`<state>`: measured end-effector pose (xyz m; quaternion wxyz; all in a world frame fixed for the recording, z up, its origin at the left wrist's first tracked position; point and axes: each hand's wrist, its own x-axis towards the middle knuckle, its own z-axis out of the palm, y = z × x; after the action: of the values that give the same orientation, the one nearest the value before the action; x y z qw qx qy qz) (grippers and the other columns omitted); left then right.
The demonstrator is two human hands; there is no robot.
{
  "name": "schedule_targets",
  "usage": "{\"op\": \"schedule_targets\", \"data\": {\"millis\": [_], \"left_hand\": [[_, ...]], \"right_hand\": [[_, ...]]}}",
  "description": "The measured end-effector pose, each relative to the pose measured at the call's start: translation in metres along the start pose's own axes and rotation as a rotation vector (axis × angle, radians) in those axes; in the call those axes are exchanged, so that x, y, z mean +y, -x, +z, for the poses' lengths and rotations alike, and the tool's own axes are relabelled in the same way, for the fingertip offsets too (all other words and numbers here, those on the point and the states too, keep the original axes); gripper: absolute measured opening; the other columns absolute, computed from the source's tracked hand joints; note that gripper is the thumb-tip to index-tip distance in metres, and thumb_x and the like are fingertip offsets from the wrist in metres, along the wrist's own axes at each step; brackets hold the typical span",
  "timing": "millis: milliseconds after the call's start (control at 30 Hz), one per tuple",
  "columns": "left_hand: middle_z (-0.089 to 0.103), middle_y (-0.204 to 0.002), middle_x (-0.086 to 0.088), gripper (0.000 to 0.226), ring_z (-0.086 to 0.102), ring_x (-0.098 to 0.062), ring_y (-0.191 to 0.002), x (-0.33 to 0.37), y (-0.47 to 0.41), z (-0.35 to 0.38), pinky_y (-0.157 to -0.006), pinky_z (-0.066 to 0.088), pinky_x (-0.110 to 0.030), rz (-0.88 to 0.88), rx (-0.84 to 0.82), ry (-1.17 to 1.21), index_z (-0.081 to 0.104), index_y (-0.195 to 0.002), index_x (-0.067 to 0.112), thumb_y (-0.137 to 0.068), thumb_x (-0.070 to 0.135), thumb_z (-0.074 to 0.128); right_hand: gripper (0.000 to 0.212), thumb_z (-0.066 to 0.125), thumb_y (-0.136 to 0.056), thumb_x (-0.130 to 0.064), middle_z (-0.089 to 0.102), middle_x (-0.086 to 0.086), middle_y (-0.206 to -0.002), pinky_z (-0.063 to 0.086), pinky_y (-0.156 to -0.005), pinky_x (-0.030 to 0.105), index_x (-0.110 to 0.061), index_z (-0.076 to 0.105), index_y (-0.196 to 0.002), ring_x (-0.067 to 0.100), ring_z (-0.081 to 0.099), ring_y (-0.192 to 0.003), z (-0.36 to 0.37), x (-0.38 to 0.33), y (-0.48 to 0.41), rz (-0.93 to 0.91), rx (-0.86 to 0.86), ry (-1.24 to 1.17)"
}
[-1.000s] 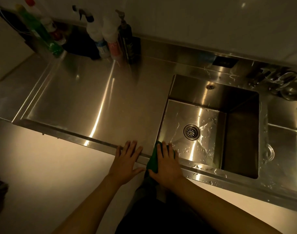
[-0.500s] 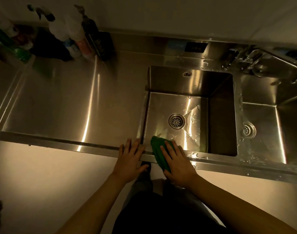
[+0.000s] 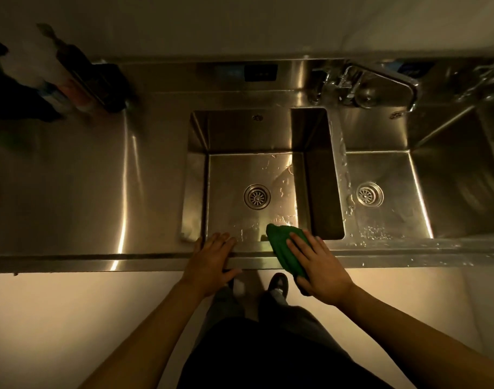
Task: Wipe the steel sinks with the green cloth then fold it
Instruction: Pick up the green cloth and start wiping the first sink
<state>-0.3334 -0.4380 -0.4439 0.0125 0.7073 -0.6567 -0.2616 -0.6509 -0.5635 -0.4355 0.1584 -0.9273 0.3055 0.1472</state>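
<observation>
The green cloth (image 3: 282, 244) lies bunched over the front rim of the left sink (image 3: 196, 178), at about 5 o'clock from that basin's drain (image 3: 257, 196), with its far end reaching over the basin floor and its near end hanging past the table (image 3: 71, 192) edge. The right hand (image 3: 320, 269) presses flat on top of it, fingers straight and slightly spread, the thumb below the cloth's near end. The left hand (image 3: 212, 259) rests palm-down on the same rim at 7 o'clock from the drain, fingers apart and holding nothing.

Water drops (image 3: 282, 186) glint on the basin floor (mostly toward 3 o'clock). The right sink (image 3: 386, 167) sits just beside it at 3 o'clock, with the faucet (image 3: 380, 80) at 12 o'clock above it. Blurred bottles (image 3: 57, 80) stand at the table's 10 o'clock corner.
</observation>
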Motion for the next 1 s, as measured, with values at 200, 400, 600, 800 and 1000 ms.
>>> {"op": "schedule_targets", "data": {"millis": [200,400,600,800,1000], "left_hand": [[0.034,-0.166,0.004,0.084,0.028,-0.021,-0.154,0.038,-0.014,0.004,-0.126,0.015,-0.058,-0.033,-0.033,0.061,0.030,-0.160,0.030,-0.091,0.067,0.059],[0.042,-0.161,0.003,0.084,0.034,-0.021,-0.150,0.055,-0.018,0.006,-0.125,0.014,-0.059,-0.060,0.008,0.057,0.036,-0.157,0.028,-0.088,0.070,0.059],[0.045,-0.158,0.002,0.084,0.037,-0.022,-0.148,0.053,-0.016,0.009,-0.125,0.016,-0.057,-0.065,0.016,0.065,0.035,-0.157,0.029,-0.088,0.069,0.061],[0.049,-0.154,0.002,0.081,0.041,-0.021,-0.145,0.048,-0.014,0.010,-0.122,0.024,-0.056,-0.029,0.058,0.080,0.041,-0.154,0.028,-0.087,0.069,0.061],[0.048,-0.156,0.001,0.083,0.042,-0.022,-0.144,0.029,-0.012,0.003,-0.121,0.025,-0.047,0.006,0.033,0.143,0.040,-0.156,0.027,-0.087,0.067,0.062]], "right_hand": [[0.088,0.042,-0.091,-0.059,0.001,-0.001,-0.170,0.005,-0.125,0.048,-0.025,0.002,-0.162,0.028,-0.015,-0.155,-0.003,0.052,0.033,0.035,0.001,0.023],[0.090,0.047,-0.089,-0.059,0.002,0.001,-0.169,0.005,-0.126,0.048,-0.023,0.008,-0.162,0.028,-0.013,-0.155,-0.005,0.074,0.049,0.066,0.028,0.020],[0.090,0.047,-0.090,-0.061,0.013,0.002,-0.168,0.016,-0.123,0.056,-0.021,0.012,-0.162,0.029,-0.009,-0.155,0.001,0.050,0.039,0.136,0.062,-0.045],[0.090,0.037,-0.091,-0.070,0.013,0.003,-0.168,0.009,-0.124,0.055,-0.021,0.011,-0.162,0.031,-0.009,-0.155,-0.001,0.003,0.004,0.090,0.043,-0.058],[0.087,0.043,-0.089,-0.064,0.022,0.006,-0.165,0.009,-0.124,0.056,-0.020,0.018,-0.160,0.033,0.001,-0.155,-0.005,-0.054,-0.036,0.032,0.046,-0.058]]}}
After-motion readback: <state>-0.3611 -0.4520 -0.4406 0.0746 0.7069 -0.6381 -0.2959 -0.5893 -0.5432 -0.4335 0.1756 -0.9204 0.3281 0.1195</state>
